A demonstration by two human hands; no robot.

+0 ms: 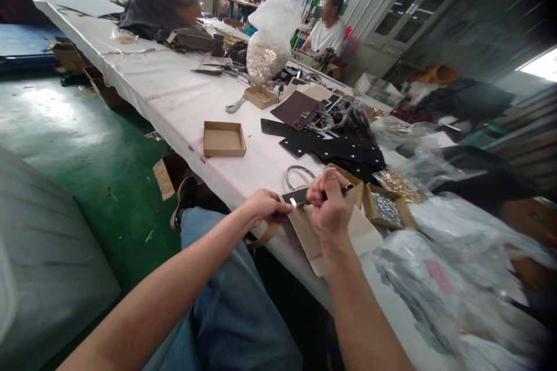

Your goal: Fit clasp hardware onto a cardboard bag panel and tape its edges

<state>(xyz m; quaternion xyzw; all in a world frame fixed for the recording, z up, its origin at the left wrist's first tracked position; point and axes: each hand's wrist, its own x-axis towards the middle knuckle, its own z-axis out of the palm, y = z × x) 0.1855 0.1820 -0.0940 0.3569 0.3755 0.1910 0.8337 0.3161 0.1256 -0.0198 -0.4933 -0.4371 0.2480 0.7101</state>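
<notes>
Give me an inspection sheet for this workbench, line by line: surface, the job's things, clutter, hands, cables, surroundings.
Surface: long white table, crowded toward its right side.
Job's things: small black piece with a metal fitting, lying on a tan panel; thin tool.
Clutter: open cardboard box, studded black leather pieces, box of silvery hardware, plastic bags.
Hands: left hand pinches the small black piece; right hand grips the thin tool against it.
Cables: nothing seen.
Surroundings: green floor; another person seated at the far end.
</notes>
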